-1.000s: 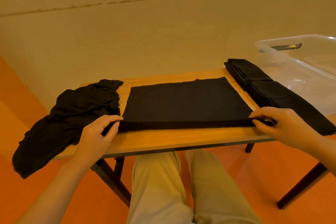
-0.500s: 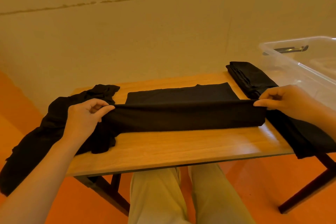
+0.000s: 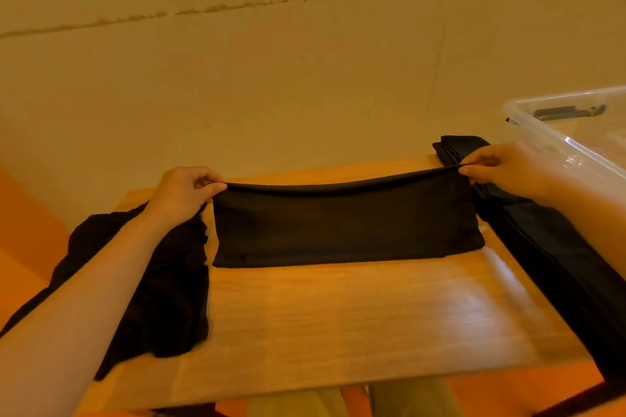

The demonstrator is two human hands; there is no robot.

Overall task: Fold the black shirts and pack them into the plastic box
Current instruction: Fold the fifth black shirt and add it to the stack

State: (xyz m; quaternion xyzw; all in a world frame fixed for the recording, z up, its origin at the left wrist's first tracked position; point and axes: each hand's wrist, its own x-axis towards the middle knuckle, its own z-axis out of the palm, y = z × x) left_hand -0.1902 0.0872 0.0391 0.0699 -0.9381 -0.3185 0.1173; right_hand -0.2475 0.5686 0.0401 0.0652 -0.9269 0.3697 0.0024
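Observation:
A black shirt [image 3: 345,227] lies across the far half of the wooden table [image 3: 338,322], folded over on itself. My left hand [image 3: 184,191] pinches its raised edge at the left corner. At the right corner, my right hand [image 3: 498,167] pinches the same edge. That edge hangs taut between the two hands, above the table's far side. A crumpled black shirt [image 3: 162,288] lies under my left forearm at the table's left end. A stack of folded black shirts [image 3: 548,261] runs along the right edge. The clear plastic box [image 3: 572,139] stands at the far right.
A pale wall rises close behind the table. The floor around it is orange. My knees in light trousers [image 3: 389,403] show below the table's near edge. A dark handle part [image 3: 569,111] shows on the box's far side.
Both hands have carried the shirt's near edge up and away from me, over the rest of the shirt to the table's far side. The camera has tilted and moved closer.

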